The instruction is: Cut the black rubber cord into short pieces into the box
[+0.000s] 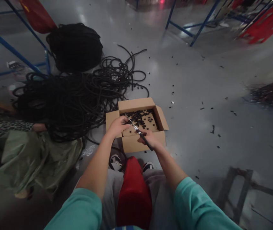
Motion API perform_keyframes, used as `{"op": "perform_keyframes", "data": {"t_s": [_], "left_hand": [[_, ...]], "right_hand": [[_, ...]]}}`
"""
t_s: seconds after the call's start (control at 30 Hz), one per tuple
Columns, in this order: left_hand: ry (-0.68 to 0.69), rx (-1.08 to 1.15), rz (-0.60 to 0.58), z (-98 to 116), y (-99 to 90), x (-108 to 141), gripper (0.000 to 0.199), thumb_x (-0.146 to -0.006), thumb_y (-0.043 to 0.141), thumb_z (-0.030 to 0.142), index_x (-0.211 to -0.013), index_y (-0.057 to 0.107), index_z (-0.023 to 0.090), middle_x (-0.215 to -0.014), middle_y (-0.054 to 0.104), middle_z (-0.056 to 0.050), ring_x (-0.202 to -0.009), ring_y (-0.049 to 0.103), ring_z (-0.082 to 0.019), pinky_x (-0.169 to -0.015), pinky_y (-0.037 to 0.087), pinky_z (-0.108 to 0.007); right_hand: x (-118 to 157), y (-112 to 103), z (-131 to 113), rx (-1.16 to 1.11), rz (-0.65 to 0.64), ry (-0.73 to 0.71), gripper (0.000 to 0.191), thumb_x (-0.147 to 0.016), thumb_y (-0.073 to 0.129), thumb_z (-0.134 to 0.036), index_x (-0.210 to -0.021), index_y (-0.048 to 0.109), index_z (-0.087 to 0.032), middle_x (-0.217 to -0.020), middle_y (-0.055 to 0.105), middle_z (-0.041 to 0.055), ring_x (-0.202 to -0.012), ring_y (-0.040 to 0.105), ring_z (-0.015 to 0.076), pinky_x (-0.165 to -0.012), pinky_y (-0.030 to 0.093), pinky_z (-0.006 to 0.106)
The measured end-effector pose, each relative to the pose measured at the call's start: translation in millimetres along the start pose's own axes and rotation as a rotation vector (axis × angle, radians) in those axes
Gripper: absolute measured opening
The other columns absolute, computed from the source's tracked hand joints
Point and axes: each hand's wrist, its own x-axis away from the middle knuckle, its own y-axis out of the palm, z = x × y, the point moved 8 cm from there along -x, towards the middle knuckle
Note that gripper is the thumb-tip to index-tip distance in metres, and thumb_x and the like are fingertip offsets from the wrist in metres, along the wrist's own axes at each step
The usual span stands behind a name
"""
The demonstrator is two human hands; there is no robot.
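Observation:
My right hand point(148, 139) is closed round the black handle of a pair of scissors point(140, 133), whose thin metal blades point up and left. Close to the blades, my left hand point(119, 126) has its thumb and fingers curled together; what they hold, if anything, is too small to make out. Both hands are over an open cardboard box point(136, 103) with its flaps folded out. Inside it lie many short black cut pieces point(140, 118), thicker toward the far side. A black cord point(95, 140) runs along the floor under my left forearm.
Left of the box spreads a tangled heap of black cord point(64, 99), with a large black coil point(75, 48) behind it. Another person's hand point(39, 127) touches the heap. Blue metal frames point(181, 28) stand farther back. Black scraps point(213, 129) dot the floor at right.

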Motion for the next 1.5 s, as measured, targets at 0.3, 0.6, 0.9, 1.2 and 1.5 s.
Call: {"op": "perform_keyframes", "data": {"t_s": [0.3, 0.6, 0.9, 1.2, 1.5], "left_hand": [[-0.027, -0.123, -0.024, 2.9, -0.5, 1.8, 0.010, -0.061, 0.058, 0.019, -0.069, 0.057, 0.013, -0.052, 0.053, 0.003, -0.044, 0.047, -0.008, -0.050, 0.037, -0.022], [-0.109, 0.021, -0.106, -1.2, -1.8, 4.3, 0.017, -0.062, 0.059, 0.023, -0.074, 0.058, 0.011, -0.053, 0.054, 0.002, -0.040, 0.045, -0.006, -0.044, 0.033, -0.021], [-0.126, -0.053, -0.151, -0.9, -2.7, 5.5, 0.012, -0.066, 0.055, 0.024, -0.064, 0.055, 0.012, -0.045, 0.049, 0.003, -0.039, 0.043, -0.006, -0.043, 0.031, -0.020], [-0.076, -0.132, -0.123, -8.3, -1.7, 0.3, 0.017, -0.068, 0.055, 0.029, -0.059, 0.052, 0.015, -0.043, 0.046, 0.005, -0.039, 0.040, -0.006, -0.045, 0.031, -0.020], [-0.141, 0.113, -0.272, -1.3, 15.4, 10.2, 0.027, -0.067, 0.058, 0.036, -0.056, 0.052, 0.012, -0.048, 0.050, 0.002, -0.037, 0.038, -0.004, -0.041, 0.028, -0.020]], "right_hand": [[2.5, 6.6, -1.9, -0.070, -0.058, -0.004, 0.045, -0.043, 0.056, -0.009, -0.088, 0.058, -0.016, -0.052, 0.047, -0.0081, -0.050, 0.041, 0.0074, -0.049, 0.032, 0.021], [4.9, 13.7, -4.8, -0.067, -0.090, -0.031, 0.043, -0.045, 0.057, -0.013, -0.088, 0.057, -0.016, -0.050, 0.041, -0.0091, -0.047, 0.035, 0.0064, -0.047, 0.027, 0.021], [0.3, 9.7, 2.8, -0.005, -0.050, -0.016, 0.042, -0.047, 0.054, -0.013, -0.088, 0.061, -0.015, -0.043, 0.040, -0.0097, -0.038, 0.031, 0.0042, -0.040, 0.023, 0.019], [3.2, 9.9, 4.1, -0.047, -0.052, 0.054, 0.046, -0.046, 0.055, -0.014, -0.092, 0.060, -0.015, -0.040, 0.041, -0.0096, -0.036, 0.035, 0.0058, -0.039, 0.026, 0.020], [4.9, 16.7, -6.0, -0.128, -0.201, -0.053, 0.044, -0.045, 0.059, -0.016, -0.089, 0.056, -0.016, -0.050, 0.047, -0.0078, -0.044, 0.041, 0.0066, -0.043, 0.030, 0.020]]}}
